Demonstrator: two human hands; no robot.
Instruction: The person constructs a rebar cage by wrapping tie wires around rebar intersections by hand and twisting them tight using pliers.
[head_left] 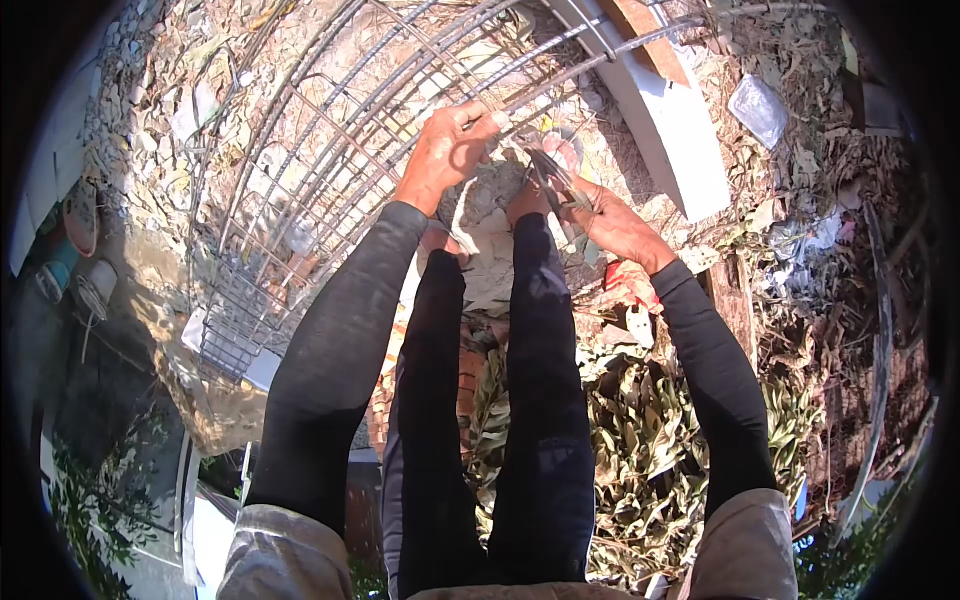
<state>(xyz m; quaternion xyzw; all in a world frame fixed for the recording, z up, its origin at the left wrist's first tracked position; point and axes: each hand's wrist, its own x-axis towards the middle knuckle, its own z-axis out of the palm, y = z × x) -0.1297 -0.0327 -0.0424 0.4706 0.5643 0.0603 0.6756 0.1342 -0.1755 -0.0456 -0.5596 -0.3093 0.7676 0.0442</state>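
Note:
A long cage of steel rebar [340, 130] curves across the upper left, its ribbed bars crossed by thinner ties. My left hand [440, 155] is closed at the near end of a bar, thumb and fingers pinched together. Whether a thin wire is also between them I cannot tell. To its right, my right hand [615, 222] is wrapped around dark metal pincers [550, 172]. Their head points up and left toward the left hand, a short distance away. The pincers' jaws are too blurred to read.
A pale board [655, 130] slants down at the upper right. A clear plastic container [758, 110] lies on the leaf litter. Dry leaves [650, 440] and rubble spread around my feet. Buckets [97, 285] stand at the far left, and a red wrapper [632, 285] lies below my right hand.

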